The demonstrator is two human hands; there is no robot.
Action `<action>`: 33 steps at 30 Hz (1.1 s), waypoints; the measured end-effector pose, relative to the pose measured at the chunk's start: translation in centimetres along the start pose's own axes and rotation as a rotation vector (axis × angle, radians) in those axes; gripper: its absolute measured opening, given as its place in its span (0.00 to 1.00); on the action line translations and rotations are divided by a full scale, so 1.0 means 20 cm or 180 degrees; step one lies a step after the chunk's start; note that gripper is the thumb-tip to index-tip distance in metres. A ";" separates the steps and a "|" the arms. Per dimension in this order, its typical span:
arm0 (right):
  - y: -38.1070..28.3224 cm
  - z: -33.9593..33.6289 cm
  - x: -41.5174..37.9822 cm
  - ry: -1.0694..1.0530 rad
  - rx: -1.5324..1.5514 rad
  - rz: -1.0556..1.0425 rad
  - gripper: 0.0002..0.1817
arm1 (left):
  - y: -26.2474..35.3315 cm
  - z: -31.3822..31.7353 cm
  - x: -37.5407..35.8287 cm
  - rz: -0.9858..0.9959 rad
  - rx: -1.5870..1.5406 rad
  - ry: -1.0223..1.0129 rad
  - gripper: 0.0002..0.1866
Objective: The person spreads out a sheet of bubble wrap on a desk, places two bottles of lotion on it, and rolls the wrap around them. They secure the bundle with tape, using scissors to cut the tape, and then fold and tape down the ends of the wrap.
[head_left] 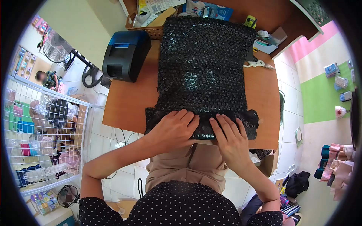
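Black bubble wrap (205, 56) under two hands

In the head view, the bubble wrap lies on the brown table (126, 101), its near end, apparently folded into a band, at the table's front edge. The left hand (183, 123) rests on that band with bent fingers; whether it pinches the wrap, I cannot tell. The right hand (230, 133) lies on the band just beside it, fingers loosely spread, gripping nothing visibly. A black printer (122, 60) stands left of the wrap; scissors (254, 64) lie at its right.
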State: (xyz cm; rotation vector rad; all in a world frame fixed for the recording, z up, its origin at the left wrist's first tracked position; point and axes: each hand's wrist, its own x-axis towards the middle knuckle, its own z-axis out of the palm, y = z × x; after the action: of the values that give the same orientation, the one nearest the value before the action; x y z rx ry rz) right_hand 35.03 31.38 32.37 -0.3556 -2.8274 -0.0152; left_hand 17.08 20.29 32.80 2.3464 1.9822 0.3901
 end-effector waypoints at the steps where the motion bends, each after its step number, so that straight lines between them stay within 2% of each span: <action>1: 0.00 -0.01 0.00 -0.0015 0.0000 0.0078 0.23 | 0.00 -0.01 0.01 -0.0001 0.0003 0.0002 0.29; 3: 0.00 -0.06 0.01 -0.0129 0.0177 0.0177 0.23 | -0.01 -0.04 0.04 -0.0015 -0.0317 -0.0456 0.29; 7: 0.04 -0.14 0.07 -0.0546 0.0884 0.0598 0.22 | -0.08 -0.06 0.11 0.0190 -0.0590 -0.0494 0.28; 10: 0.11 -0.12 0.16 -0.0851 0.0930 0.0824 0.20 | -0.17 -0.11 0.25 -0.0720 -0.2093 -0.1629 0.30; 11: 0.12 -0.10 0.18 -0.0843 0.0927 0.0809 0.20 | -0.21 -0.09 0.26 -0.0728 -0.2085 -0.1616 0.30; 13: 0.16 -0.07 0.22 -0.0687 0.1187 0.0911 0.19 | -0.24 -0.04 0.28 -0.0614 -0.2235 -0.1037 0.31; 15: 0.18 -0.06 0.24 -0.0713 0.1236 0.0940 0.20 | -0.24 -0.02 0.26 -0.0722 -0.1905 -0.0893 0.31; 17: 0.20 -0.04 0.25 -0.0749 0.1306 0.0975 0.20 | -0.23 -0.02 0.23 -0.0835 -0.1285 -0.0302 0.29; 18: 0.21 -0.03 0.26 -0.0905 0.1301 0.1114 0.19 | -0.24 -0.05 0.23 -0.0849 -0.1274 -0.0309 0.29; 20: 0.22 -0.02 0.27 -0.1058 0.1300 0.1255 0.19 | -0.28 -0.13 0.27 -0.1006 -0.0930 -0.0974 0.21; 21: 0.22 -0.02 0.27 -0.1048 0.1341 0.1256 0.18 | -0.32 -0.11 0.28 -0.1010 -0.0930 -0.0979 0.21; 23: 0.23 0.00 0.27 -0.1038 0.1387 0.1259 0.17 | -0.45 -0.03 0.24 -0.0494 -0.1623 -0.0510 0.16; 24: 0.23 0.01 0.27 -0.0917 0.1388 0.1198 0.17 | -0.47 -0.01 0.23 -0.0226 -0.1617 -0.0238 0.16; 26: 0.24 0.01 0.28 -0.0771 0.1352 0.1221 0.16 | -0.51 0.01 0.19 -0.0259 -0.1553 -0.0226 0.16; 28: 0.24 -0.03 0.29 -0.1154 0.1378 0.1323 0.17 | -0.47 0.02 0.19 -0.0162 -0.1583 -0.0229 0.17; 30: 0.24 -0.02 0.28 -0.1162 0.1360 0.1410 0.18 | -0.42 -0.03 0.14 -0.0642 -0.1643 -0.0190 0.18; 31: 0.25 -0.02 0.28 -0.1166 0.1407 0.1349 0.18 | -0.39 -0.04 0.12 -0.0578 -0.1664 -0.0209 0.18; 33: 0.26 -0.03 0.28 -0.1297 0.1437 0.1331 0.19 | -0.32 -0.07 0.05 -0.0973 -0.1599 -0.0275 0.19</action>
State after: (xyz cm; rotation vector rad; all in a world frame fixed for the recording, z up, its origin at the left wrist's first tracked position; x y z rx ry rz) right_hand 31.30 37.82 34.34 -0.9130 -2.9513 0.8527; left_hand 10.69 22.35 32.97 1.7046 1.8842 0.6602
